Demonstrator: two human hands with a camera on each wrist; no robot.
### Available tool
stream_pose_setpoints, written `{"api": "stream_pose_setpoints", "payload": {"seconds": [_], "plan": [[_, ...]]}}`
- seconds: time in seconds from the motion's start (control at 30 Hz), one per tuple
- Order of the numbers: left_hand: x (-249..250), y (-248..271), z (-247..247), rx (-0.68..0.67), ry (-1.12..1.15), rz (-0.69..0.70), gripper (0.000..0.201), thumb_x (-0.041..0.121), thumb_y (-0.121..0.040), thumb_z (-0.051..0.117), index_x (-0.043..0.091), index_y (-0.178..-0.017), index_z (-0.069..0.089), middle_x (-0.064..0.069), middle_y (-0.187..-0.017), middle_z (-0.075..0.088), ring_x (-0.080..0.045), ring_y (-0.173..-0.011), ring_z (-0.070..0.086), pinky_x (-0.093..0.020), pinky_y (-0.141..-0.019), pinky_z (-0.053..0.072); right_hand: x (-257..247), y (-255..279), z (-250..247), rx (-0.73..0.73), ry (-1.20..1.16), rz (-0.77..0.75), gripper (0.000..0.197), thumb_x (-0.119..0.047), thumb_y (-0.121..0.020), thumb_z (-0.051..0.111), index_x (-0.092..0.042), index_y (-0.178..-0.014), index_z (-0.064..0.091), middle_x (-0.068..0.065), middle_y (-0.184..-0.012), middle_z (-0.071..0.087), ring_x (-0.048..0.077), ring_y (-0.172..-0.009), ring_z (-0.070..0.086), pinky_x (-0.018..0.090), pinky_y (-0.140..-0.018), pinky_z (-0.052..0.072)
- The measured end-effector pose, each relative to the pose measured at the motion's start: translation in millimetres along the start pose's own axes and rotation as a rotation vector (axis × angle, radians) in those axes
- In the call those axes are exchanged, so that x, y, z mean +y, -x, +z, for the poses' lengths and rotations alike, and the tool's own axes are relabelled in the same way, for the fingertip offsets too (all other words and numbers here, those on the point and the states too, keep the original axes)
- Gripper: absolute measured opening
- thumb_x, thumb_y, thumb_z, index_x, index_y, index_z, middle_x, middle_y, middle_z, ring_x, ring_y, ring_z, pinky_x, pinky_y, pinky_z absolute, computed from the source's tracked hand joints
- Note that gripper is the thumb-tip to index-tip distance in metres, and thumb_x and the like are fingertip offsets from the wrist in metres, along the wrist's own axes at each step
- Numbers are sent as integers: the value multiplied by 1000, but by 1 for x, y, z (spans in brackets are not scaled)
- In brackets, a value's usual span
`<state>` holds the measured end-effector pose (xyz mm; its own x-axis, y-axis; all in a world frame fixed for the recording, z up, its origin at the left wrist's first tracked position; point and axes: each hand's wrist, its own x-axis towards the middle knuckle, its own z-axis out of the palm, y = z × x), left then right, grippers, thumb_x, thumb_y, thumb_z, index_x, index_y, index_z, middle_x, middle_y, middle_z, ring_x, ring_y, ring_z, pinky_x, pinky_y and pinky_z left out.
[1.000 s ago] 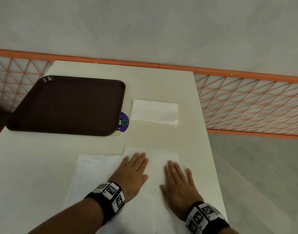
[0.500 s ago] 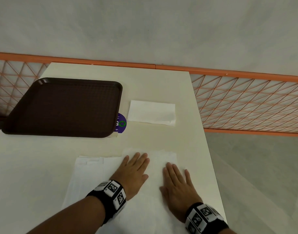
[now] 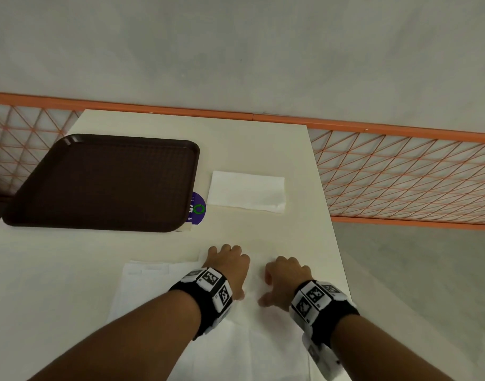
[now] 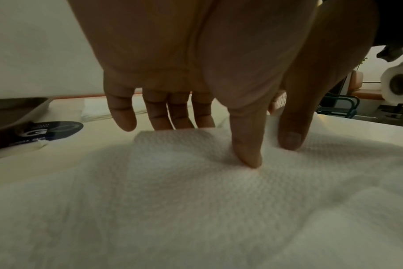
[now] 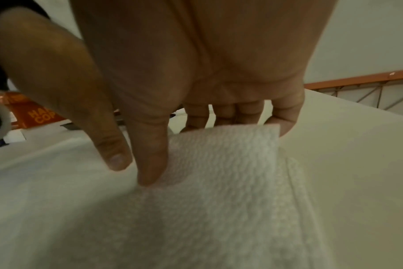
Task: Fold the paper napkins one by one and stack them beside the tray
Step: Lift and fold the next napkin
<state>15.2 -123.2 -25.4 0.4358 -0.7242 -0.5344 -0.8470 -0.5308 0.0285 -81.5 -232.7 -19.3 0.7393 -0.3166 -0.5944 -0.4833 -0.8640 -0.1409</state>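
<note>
Currently we note both hands on the open napkin (image 3: 247, 339) at the near right part of the bench (image 3: 57, 270). Left hand (image 3: 229, 264): its fingers curl over the napkin's far edge; in the left wrist view those fingers (image 4: 160, 116) reach down behind the lifted edge while the thumb (image 4: 247, 142) presses the top of the sheet, so the grip is narrow, pinching paper. Right hand (image 3: 286, 280): same posture; in the right wrist view the fingers (image 5: 285, 125) sit behind the raised far right corner of the napkin (image 5: 223, 160), and the thumb (image 5: 152, 163) is down on the sheet's face. That grip too is closed on the napkin. We see the far edge lifted off the bench between the two hands, the rest of the sheet lying flat toward us.

More unfolded white napkins (image 3: 153, 284) lie partly under and to the left of the held one.

One folded napkin (image 3: 247, 191) lies flat on the bench just right of the brown tray (image 3: 104, 182), apart from it. A round purple sticker (image 3: 197, 209) shows at the tray's near right corner, partly under it.

Behind the bench: an orange rail with lattice fencing (image 3: 400, 171) and a pale wall (image 3: 236, 50).
</note>
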Motion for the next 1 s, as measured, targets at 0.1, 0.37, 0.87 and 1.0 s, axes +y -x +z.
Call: {"api": "stream_pose_setpoints", "payload": {"seconds": [0.1, 0.37, 0.87, 1.0], "plan": [[-2, 0, 2, 27, 26, 17, 55, 45, -80, 69, 19, -123, 47, -2, -126, 47, -25, -118, 42, -42, -99, 32, 0, 2, -4, -65, -79, -19, 27, -35, -79, 74, -24, -96, 56, -2, -103, 58, 19, -97, 55, 29, -83, 43], [-49, 2, -6, 60, 577, 24, 20, 36, -79, 71, 24, -94, 64, 6, -100, 62, -16, -96, 58, -29, -87, 47, 36, 5, -30, 51, -583, -179, 12, -16, -80, 70, -25, -75, 65, -10, -73, 63, 0, -65, 56, 13, -62, 45], [-108, -82, -47, 492, 1216, -419, 19, 24, -88, 66, 6, -89, 70, -8, -84, 71, -27, -80, 67, -35, -75, 53, 58, -99, -72, 367, -1367, 159, 5, -10, -86, 70, -7, -82, 69, 13, -87, 74, 30, -79, 71, 45, -73, 59], [-115, -109, -64, 567, 978, -466, 27, 28, -88, 64, 2, -82, 65, -13, -80, 68, -27, -72, 61, -33, -64, 47, 65, -133, -93, 456, -1192, 192, 11, -19, -82, 74, -14, -74, 69, 11, -83, 74, 33, -80, 71, 50, -70, 60]]}}
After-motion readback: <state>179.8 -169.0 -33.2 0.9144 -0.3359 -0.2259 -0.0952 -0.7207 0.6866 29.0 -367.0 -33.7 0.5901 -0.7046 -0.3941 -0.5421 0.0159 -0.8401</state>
